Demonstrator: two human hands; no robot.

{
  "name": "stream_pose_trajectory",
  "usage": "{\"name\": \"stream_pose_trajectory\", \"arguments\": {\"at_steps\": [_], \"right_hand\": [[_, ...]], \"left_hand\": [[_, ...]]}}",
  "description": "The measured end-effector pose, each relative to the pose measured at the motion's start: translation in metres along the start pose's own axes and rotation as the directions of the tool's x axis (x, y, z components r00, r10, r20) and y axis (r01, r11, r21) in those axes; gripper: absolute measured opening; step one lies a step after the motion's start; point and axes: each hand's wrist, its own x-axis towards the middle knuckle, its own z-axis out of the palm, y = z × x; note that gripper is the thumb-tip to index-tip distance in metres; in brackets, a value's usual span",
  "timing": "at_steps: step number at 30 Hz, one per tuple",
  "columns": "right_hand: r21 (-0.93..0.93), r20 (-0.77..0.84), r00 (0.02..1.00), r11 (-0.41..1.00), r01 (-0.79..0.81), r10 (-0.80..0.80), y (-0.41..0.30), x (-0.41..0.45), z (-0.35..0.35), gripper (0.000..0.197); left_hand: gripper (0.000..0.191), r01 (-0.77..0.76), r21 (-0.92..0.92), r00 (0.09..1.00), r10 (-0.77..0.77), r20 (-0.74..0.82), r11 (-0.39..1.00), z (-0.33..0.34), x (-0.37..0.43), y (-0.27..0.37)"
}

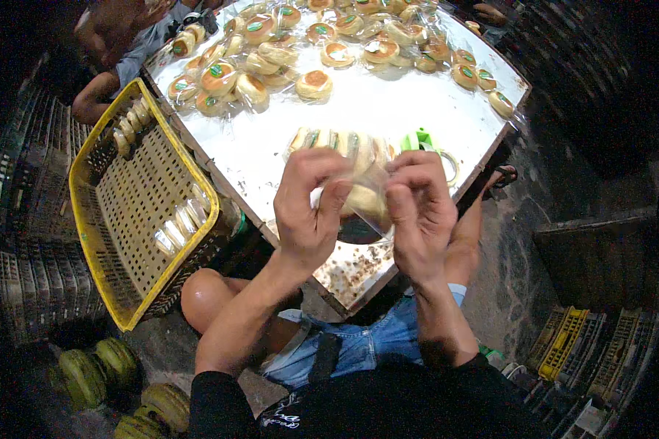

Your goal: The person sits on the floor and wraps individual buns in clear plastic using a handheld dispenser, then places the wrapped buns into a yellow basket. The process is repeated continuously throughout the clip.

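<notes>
Both of my hands are raised over the near corner of a white table (362, 110). My left hand (313, 203) and my right hand (420, 211) pinch a clear plastic bag (374, 219) between them, with a round bun (365, 200) behind or inside it; I cannot tell which. Just beyond my fingers lies a row of wrapped buns (329, 140). A green tape dispenser (419, 140) and a roll of tape (450, 167) sit beyond my right hand. Under the bag, a dark round thing is partly hidden.
Many wrapped buns (217, 79) with green labels cover the table's far side. A yellow-rimmed plastic basket (137, 296) at the left holds more packed buns (181, 225). Another person's arm (96, 96) is at the upper left. Pumpkins (82, 378) lie lower left, stacked crates (565, 340) lower right.
</notes>
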Motion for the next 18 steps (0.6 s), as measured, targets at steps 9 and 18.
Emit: {"name": "stream_pose_trajectory", "arguments": {"at_steps": [9, 18], "right_hand": [[0.308, -0.088, 0.988, 0.946, -0.097, 0.130, -0.019, -0.025, -0.007, 0.009], [0.566, -0.142, 0.943, 0.807, -0.171, 0.300, -0.038, -0.021, 0.019, 0.011]], "left_hand": [[0.023, 0.485, -0.279, 0.864, -0.503, 0.008, 0.829, 0.008, -0.008, 0.039], [0.032, 0.821, -0.202, 0.564, -0.707, 0.426, 0.534, -0.006, 0.008, 0.012]]}}
